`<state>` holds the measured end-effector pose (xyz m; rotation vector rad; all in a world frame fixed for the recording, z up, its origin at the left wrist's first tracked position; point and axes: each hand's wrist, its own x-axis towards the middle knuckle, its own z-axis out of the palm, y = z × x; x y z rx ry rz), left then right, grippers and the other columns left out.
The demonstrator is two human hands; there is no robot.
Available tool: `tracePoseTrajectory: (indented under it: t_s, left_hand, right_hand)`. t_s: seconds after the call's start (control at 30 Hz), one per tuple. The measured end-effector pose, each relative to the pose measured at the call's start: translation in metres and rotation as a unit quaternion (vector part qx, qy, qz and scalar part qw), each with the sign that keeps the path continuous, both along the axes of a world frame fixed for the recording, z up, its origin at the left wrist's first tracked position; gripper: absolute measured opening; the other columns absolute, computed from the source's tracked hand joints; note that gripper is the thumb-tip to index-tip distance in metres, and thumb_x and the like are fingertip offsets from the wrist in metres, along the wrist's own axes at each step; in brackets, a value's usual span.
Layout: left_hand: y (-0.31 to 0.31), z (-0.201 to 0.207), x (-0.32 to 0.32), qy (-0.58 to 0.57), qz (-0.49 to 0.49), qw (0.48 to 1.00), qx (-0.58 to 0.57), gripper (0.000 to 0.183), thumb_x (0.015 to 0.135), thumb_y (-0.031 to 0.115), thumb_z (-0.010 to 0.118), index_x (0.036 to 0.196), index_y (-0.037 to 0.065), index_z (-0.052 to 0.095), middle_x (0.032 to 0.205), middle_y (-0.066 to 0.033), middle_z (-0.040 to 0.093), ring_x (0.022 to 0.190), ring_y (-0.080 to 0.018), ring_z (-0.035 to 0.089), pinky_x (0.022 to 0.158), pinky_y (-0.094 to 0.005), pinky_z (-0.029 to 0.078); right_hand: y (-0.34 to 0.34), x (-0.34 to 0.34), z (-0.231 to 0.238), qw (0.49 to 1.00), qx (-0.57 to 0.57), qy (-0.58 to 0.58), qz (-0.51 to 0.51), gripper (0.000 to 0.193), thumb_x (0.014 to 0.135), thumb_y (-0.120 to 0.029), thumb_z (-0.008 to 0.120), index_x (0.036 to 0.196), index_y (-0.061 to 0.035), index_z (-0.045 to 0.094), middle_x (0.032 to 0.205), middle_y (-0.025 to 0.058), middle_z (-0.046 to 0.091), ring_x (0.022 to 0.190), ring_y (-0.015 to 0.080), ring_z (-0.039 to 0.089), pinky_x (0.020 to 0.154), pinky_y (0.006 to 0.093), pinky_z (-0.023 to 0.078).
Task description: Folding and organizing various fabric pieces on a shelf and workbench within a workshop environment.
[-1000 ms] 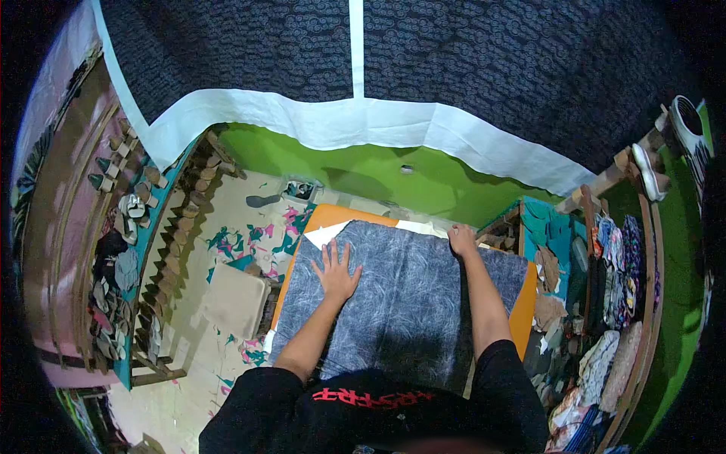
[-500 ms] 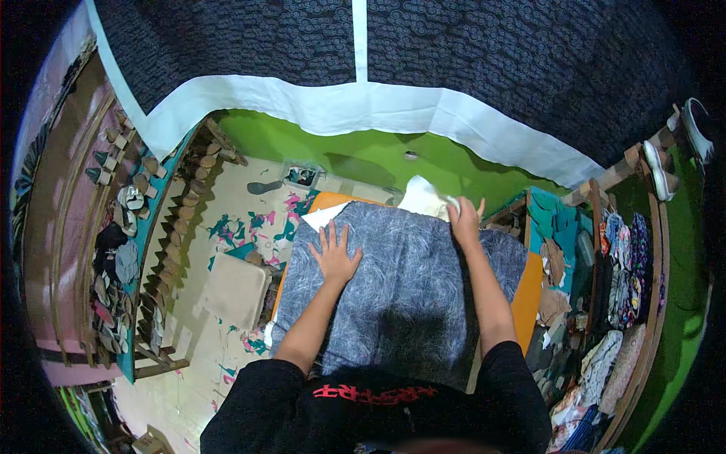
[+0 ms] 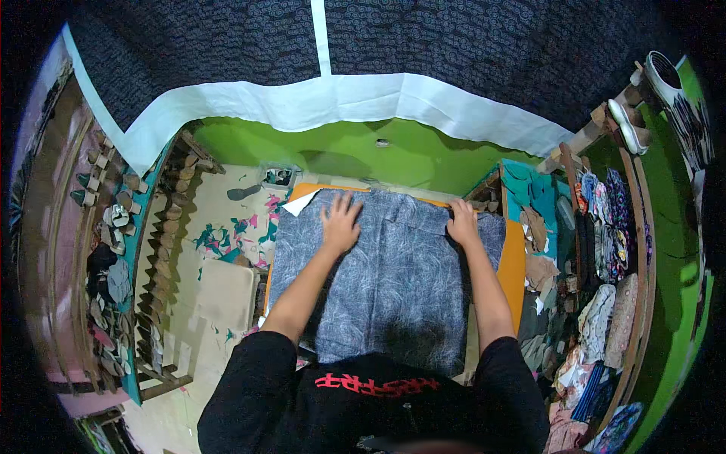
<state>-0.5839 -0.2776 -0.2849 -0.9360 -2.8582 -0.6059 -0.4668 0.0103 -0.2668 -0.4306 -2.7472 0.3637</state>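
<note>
A dark grey-blue sheet of material (image 3: 393,265) with a pale scratchy pattern covers most of an orange-topped table (image 3: 513,276) in front of me. At its far left a corner flap (image 3: 301,202) is turned up and shows white. My left hand (image 3: 341,225) rests on the sheet near its far edge, fingers spread, holding nothing. Over by the far right part of the sheet, my right hand (image 3: 462,222) lies on it with the thumb apart from the fingers. Nothing shows between those fingers.
Wooden shoe lasts (image 3: 162,250) line a rack at left. Teal and pink scraps (image 3: 238,231) litter the floor around a beige stool (image 3: 227,291) and a clear bin (image 3: 280,176). On the right, shelves hold teal material (image 3: 529,189) and patterned fabrics (image 3: 605,325). Dark cloth (image 3: 484,53) hangs ahead.
The white piece that my right hand held up at the far edge is no longer in sight. That hand has come down onto the sheet. My left hand has shifted along the sheet. The view has turned slightly.
</note>
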Motion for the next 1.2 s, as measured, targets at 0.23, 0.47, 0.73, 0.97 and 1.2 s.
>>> tracePoseTrajectory:
  t_s: [0.23,0.47,0.73,0.97,1.2]
  left_hand:
    - [-0.015,-0.026,-0.018,-0.08,0.051,0.99,-0.1,0.056,0.074,0.038,0.053,0.126,0.025,0.034,0.139,-0.0075,0.013,0.127,-0.033,0.009,0.094,-0.0615,0.006]
    - [-0.151,-0.054,0.002,-0.036,0.215,0.972,0.088,0.062,0.071,0.036,0.055,0.125,0.014,0.034,0.136,-0.0167,0.017,0.125,-0.0376,0.01,0.091,-0.0626,0.008]
    - [-0.172,-0.004,0.125,-0.137,0.183,0.97,-0.083,0.068,0.07,0.045,0.053,0.129,0.019,0.03,0.138,-0.014,0.012,0.126,-0.0362,0.008,0.092,-0.0629,0.006]
    - [-0.192,-0.018,0.133,-0.082,0.187,0.973,-0.105,0.07,0.071,0.047,0.052,0.131,0.02,0.026,0.139,-0.0106,0.009,0.126,-0.0344,0.01,0.095,-0.0597,0.006]
    - [-0.259,0.006,0.185,-0.161,0.382,0.909,-0.042,0.068,0.073,0.048,0.051,0.127,0.012,0.031,0.132,-0.016,0.027,0.122,-0.0337,0.023,0.096,-0.054,0.016]
  right_hand:
    - [0.023,0.044,-0.013,0.989,0.039,-0.139,0.017,0.029,0.064,-0.011,0.06,0.093,-0.0129,0.059,0.112,0.0056,0.046,0.109,0.0258,0.037,0.093,0.0442,0.025]
    - [-0.024,0.146,-0.026,0.98,-0.015,-0.023,-0.199,0.038,0.071,-0.017,0.058,0.107,-0.0082,0.05,0.121,0.0157,0.035,0.114,0.0333,0.028,0.095,0.0467,0.02]
    - [-0.117,0.255,-0.029,0.872,-0.059,-0.083,-0.479,0.056,0.075,-0.026,0.057,0.123,-0.0071,0.035,0.126,0.0182,0.029,0.118,0.0332,0.024,0.095,0.0496,0.015]
    - [-0.125,0.296,-0.046,0.877,-0.073,-0.098,-0.465,0.059,0.073,-0.03,0.059,0.122,-0.0044,0.037,0.128,0.0167,0.029,0.117,0.0334,0.026,0.094,0.0489,0.019]
    - [-0.108,0.308,-0.02,0.828,-0.195,-0.078,-0.521,0.045,0.067,-0.019,0.062,0.107,-0.0034,0.05,0.096,0.0188,0.056,0.089,0.0339,0.054,0.077,0.042,0.04]
